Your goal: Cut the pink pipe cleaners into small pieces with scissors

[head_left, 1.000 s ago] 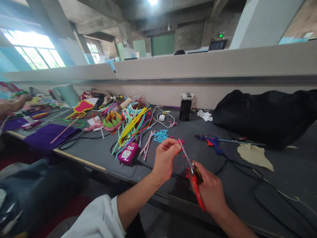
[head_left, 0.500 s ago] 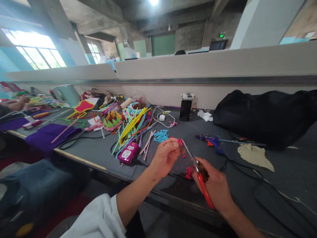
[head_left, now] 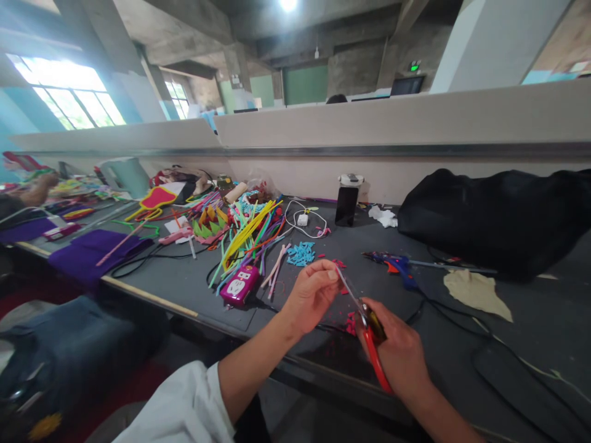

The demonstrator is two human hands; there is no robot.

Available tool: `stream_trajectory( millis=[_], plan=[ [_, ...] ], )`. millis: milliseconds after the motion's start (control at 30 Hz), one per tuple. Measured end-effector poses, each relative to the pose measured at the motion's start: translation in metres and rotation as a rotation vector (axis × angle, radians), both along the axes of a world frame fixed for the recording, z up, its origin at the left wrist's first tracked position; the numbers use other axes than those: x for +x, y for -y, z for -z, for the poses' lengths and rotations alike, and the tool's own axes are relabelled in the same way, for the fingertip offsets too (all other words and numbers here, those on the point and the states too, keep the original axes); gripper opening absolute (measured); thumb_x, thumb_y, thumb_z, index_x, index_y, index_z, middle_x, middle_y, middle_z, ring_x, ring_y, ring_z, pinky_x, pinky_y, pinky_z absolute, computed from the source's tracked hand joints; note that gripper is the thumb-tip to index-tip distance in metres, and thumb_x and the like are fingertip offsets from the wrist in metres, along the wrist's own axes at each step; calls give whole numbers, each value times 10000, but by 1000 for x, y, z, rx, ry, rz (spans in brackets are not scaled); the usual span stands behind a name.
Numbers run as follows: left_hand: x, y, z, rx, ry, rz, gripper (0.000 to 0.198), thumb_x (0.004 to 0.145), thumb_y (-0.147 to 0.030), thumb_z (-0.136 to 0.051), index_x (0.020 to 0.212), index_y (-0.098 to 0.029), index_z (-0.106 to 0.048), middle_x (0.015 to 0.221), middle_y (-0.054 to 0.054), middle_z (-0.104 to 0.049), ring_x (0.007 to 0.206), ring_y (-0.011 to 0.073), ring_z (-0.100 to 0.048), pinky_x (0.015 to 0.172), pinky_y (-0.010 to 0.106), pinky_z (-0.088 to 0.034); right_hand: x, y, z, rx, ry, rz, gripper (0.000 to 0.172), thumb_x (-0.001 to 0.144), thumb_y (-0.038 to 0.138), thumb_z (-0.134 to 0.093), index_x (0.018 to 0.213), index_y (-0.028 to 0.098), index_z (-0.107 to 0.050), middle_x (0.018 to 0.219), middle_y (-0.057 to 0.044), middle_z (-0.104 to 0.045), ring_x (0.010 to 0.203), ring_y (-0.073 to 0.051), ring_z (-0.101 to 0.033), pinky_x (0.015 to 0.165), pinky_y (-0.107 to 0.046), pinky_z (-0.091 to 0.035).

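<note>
My right hand [head_left: 397, 351] grips red-handled scissors [head_left: 367, 329], blades pointing up-left toward my left hand [head_left: 311, 295]. The fingers of my left hand are pinched together at the blade tips; whatever they hold is too small to make out. Small red felt scraps [head_left: 349, 322] lie on the dark table [head_left: 184, 283] under and between both hands. A little pile of light blue cut bits [head_left: 300, 252] sits just beyond my left hand.
A pink power strip [head_left: 239, 284] and a heap of coloured pipe cleaners [head_left: 249, 234] lie to the left. A blue glue gun [head_left: 392, 263], its cable, a black bag [head_left: 498, 215] and a beige scrap [head_left: 478, 292] are on the right. Purple felt [head_left: 87, 252] lies far left, with another person's arm [head_left: 32, 192] beyond.
The scissors have shifted slightly between my hands; the red piece seen at my left fingertips half a second ago no longer shows, and more red scraps lie on the table.
</note>
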State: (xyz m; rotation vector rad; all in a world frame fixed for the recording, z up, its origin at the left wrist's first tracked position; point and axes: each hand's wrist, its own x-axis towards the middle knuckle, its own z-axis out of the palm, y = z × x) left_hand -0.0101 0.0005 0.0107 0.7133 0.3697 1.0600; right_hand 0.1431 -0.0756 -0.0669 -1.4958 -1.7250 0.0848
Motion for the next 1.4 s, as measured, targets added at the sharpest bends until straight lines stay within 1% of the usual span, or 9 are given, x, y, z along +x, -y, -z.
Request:
stream_trajectory(
  millis=[133, 333, 500, 700, 833, 967, 1100, 1200, 1400],
  plan=[
    [2, 1, 5, -2, 32, -35, 99, 686, -154, -731, 713, -129, -638, 652, -23, -606, 613, 67, -554, 682, 203, -470, -1, 0, 6, 56, 83, 52, 302, 864, 223, -496, 1147, 187, -595, 1030, -46, -717, 901, -175, -690, 813, -288, -538],
    [2, 1, 5, -20, 5, -58, 120, 660, -158, -745, 716, -135, -642, 676, -19, -611, 631, 72, -552, 695, 202, -461, -1, 0, 6, 108, 121, 65, 299, 857, 204, -483, 1126, 172, -609, 991, -52, -729, 844, -170, -703, 788, -272, -545],
    [0, -1, 4, 76, -72, -71, 95, 673, -176, -723, 693, -141, -637, 593, -34, -555, 574, 65, -488, 638, 195, -411, -2, 0, -2, 58, 35, 54, 260, 865, 246, -490, 1080, 194, -626, 875, -15, -734, 708, -150, -701, 670, -235, -548],
    [-3, 0, 3, 406, -526, -137, 88, 674, -199, -692, 683, -142, -625, 637, -19, -568, 595, 83, -463, 578, 208, -354, 0, 3, -25, 95, -116, 97, 261, 884, 348, -553, 1091, 205, -620, 834, 5, -705, 640, -118, -669, 671, -213, -531],
    [1, 3, 10, 689, -845, -32, 27, 685, -163, -612, 664, -147, -618, 614, -20, -565, 589, 94, -474, 568, 212, -360, 4, 2, -35, 96, -204, 90, 317, 882, 367, -575, 1157, 209, -584, 968, -19, -695, 771, -125, -679, 764, -223, -526],
    [6, 6, 19, 902, -989, -23, 48, 691, -185, -615, 656, -153, -607, 596, -27, -569, 565, 92, -476, 554, 209, -356, 7, -1, -33, 37, -257, 21, 305, 871, 353, -584, 1140, 209, -593, 962, -17, -695, 768, -126, -679, 742, -223, -531],
    [8, 7, 22, 1047, -1090, -76, 76, 701, -183, -616, 638, -158, -582, 597, -27, -578, 577, 97, -495, 572, 218, -356, 7, -2, -32, -10, -238, 49, 311, 864, 366, -570, 1122, 196, -607, 860, -10, -703, 709, -137, -680, 703, -236, -532],
    [8, 7, 23, 1189, -1132, -164, 68, 726, -191, -611, 675, -159, -580, 637, -18, -605, 613, 109, -528, 626, 243, -377, 8, -2, -35, -11, -214, 85, 309, 870, 383, -546, 1103, 192, -615, 856, -13, -701, 707, -139, -677, 703, -237, -525],
    [12, 10, 31, 1650, -1265, -436, 143, 819, -220, -516, 720, -162, -602, 658, 26, -587, 658, 159, -527, 701, 333, -372, 11, -5, -32, -18, -211, 138, 341, 864, 429, -530, 1083, 186, -624, 810, -15, -699, 639, -143, -660, 671, -252, -522]
  ],
)
